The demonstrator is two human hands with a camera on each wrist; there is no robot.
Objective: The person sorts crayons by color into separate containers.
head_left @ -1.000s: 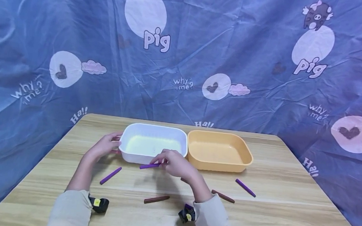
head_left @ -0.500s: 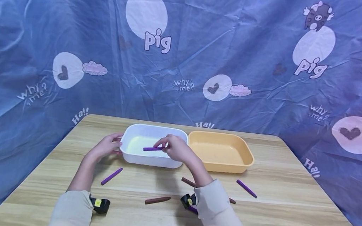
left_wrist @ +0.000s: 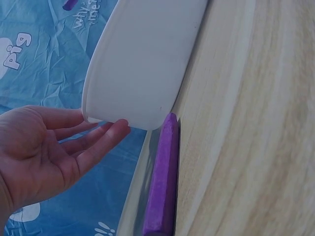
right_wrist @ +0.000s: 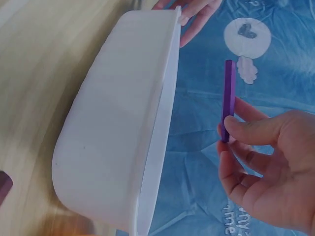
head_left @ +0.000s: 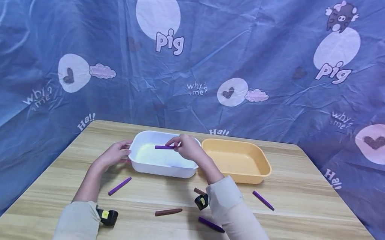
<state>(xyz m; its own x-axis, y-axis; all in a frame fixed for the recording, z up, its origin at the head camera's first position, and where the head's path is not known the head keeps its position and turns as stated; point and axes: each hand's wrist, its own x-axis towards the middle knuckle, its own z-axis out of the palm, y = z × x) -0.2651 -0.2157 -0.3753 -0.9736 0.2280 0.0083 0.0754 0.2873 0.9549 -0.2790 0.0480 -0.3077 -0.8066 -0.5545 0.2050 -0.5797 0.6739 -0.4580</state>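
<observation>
Above the white tub, my right hand pinches a purple crayon near one end between thumb and fingers. The crayon lies level over the tub's inside in the head view, and the right wrist view has it beyond the rim. At the tub's left end, my left hand touches the outer wall and rim with extended fingers. Close to that corner a second purple crayon rests on the table, left of the tub in the head view.
An orange tub stands against the white one's right side. On the table lie a brown crayon, another brown one partly behind the right wrist camera, and purple crayons at the front and right.
My right hand has risen from the white tub's front side to over its inside, carrying the purple crayon. My left hand has stayed at the tub's left end.
</observation>
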